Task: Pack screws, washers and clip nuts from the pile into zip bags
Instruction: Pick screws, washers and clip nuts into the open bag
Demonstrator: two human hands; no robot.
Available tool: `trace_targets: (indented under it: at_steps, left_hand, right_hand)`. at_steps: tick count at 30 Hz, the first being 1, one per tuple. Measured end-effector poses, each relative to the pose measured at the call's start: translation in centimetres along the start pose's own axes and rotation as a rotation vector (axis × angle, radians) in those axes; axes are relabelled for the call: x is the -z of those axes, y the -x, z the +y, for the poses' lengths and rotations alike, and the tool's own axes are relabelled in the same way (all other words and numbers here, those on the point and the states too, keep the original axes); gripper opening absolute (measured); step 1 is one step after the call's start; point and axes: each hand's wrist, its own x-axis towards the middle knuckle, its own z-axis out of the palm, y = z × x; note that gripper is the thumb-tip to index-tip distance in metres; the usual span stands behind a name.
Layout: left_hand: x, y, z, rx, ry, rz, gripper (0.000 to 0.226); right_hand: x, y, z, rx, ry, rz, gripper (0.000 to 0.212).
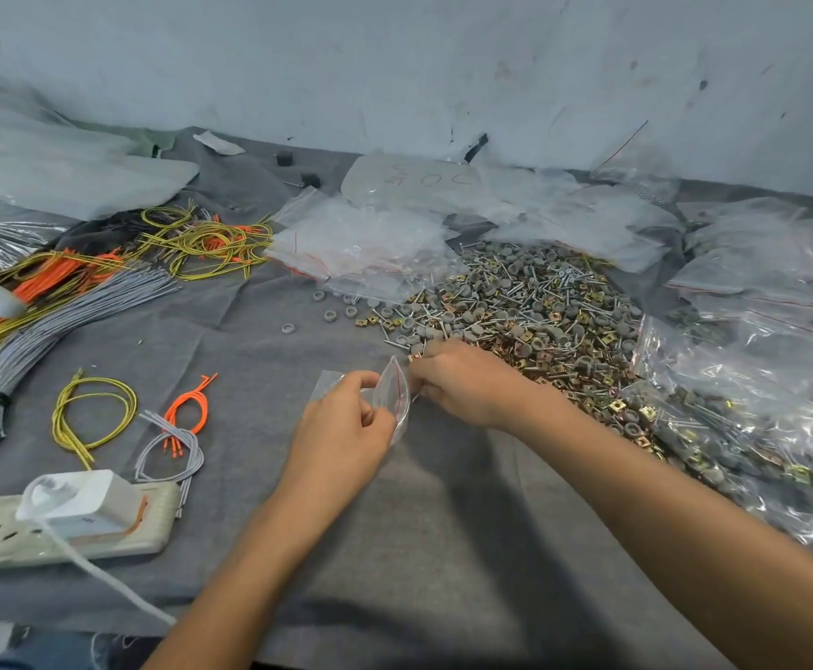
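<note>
While both bare forearms reach in from the bottom edge, a person's left hand (pixel 346 418) pinches a small clear zip bag (pixel 395 394) by its mouth, thumb and fingers closed on the plastic so the red-lined opening gapes toward the right hand (pixel 462 379). That hand is bunched at the bag's mouth, fingers curled around something small; a brass-coloured clip nut (pixel 413 358) peeks out at the fingertips, though what else the fist holds is hidden. The bag's lower part is covered by the left hand, and whether anything lies inside cannot be made out.

Just behind the right hand spreads the pile (pixel 530 311) of screws, grey washers and gold clip nuts on a grey cloth (pixel 259 340); its near right side runs under a large crinkled clear plastic bag (pixel 743 379), where glare blurs the pieces. A few loose washers (pixel 329 314) sit apart at the pile's left edge. A stack of empty zip bags (pixel 361 244) lies behind the pile, partly overlapping it.

Bundles of grey, orange and yellow-green wires (pixel 81 292) fan out at left, cut off by the picture's edge. Near the lower left corner rests a power strip (pixel 143 529) with a white adapter (pixel 81 500) plugged in, its left end out of view.
</note>
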Motion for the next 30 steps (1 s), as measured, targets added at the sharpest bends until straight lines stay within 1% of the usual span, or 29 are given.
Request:
trace_targets:
  at_steps: [3, 5, 7, 9, 11, 12, 15, 17, 23, 24, 27, 28, 30]
  left_hand:
    - [0.0, 0.0, 0.0, -0.003, -0.004, -0.005, 0.031]
    - [0.0, 0.1, 0.0, -0.002, -0.009, -0.009, 0.031]
    - [0.0, 0.1, 0.0, -0.003, -0.005, -0.007, 0.032]
    - [0.0, 0.1, 0.1, -0.007, -0.005, -0.003, 0.032]
    - [0.0, 0.2, 0.2, -0.005, -0.009, -0.005, 0.034]
    - [0.0, 0.2, 0.3, -0.001, -0.010, -0.007, 0.035]
    - [-0.1, 0.2, 0.4, -0.002, -0.007, -0.005, 0.039]
    - [-0.2, 0.3, 0.5, -0.009, -0.006, -0.003, 0.040]
    - [-0.2, 0.2, 0.2, -0.018, 0.012, 0.002, 0.039]
    - [-0.2, 0.1, 0.2, -0.019, 0.015, 0.002, 0.039]
    - [-0.3, 0.1, 0.3, -0.032, 0.025, 0.007, 0.039]
    - [-0.3, 0.1, 0.3, -0.039, 0.026, 0.009, 0.039]
    - [-0.4, 0.1, 0.3, -0.052, 0.020, 0.010, 0.040]
  right_hand:
    - [-0.1, 0.0, -0.1, 0.012, 0.120, -0.024, 0.017]
    - [-0.1, 0.5, -0.3, 0.008, 0.146, -0.019, 0.016]
    - [0.8, 1.2, -0.4, -0.075, -0.024, 0.031, 0.010]
    - [2.2, 1.9, 0.4, -0.210, -0.197, 0.088, 0.013]
    - [3.5, 2.3, 1.1, -0.307, -0.254, 0.135, 0.009]
    - [3.7, 2.3, 1.2, -0.325, -0.243, 0.137, 0.009]
    - [3.2, 1.4, 0.7, -0.378, -0.157, 0.071, 0.017]
    - [2.2, 0.7, 0.4, -0.393, -0.111, 0.046, 0.017]
    - [0.4, -0.8, -0.2, -0.372, 0.036, 0.076, 0.033]
    - [0.3, -0.9, -0.4, -0.375, 0.053, 0.074, 0.030]
    - [0.6, -1.3, -0.7, -0.370, 0.124, 0.026, 0.011]
    - [0.8, -1.4, -0.7, -0.362, 0.152, 0.005, 0.010]
    - [1.0, -1.4, -0.9, -0.346, 0.203, -0.041, 0.014]
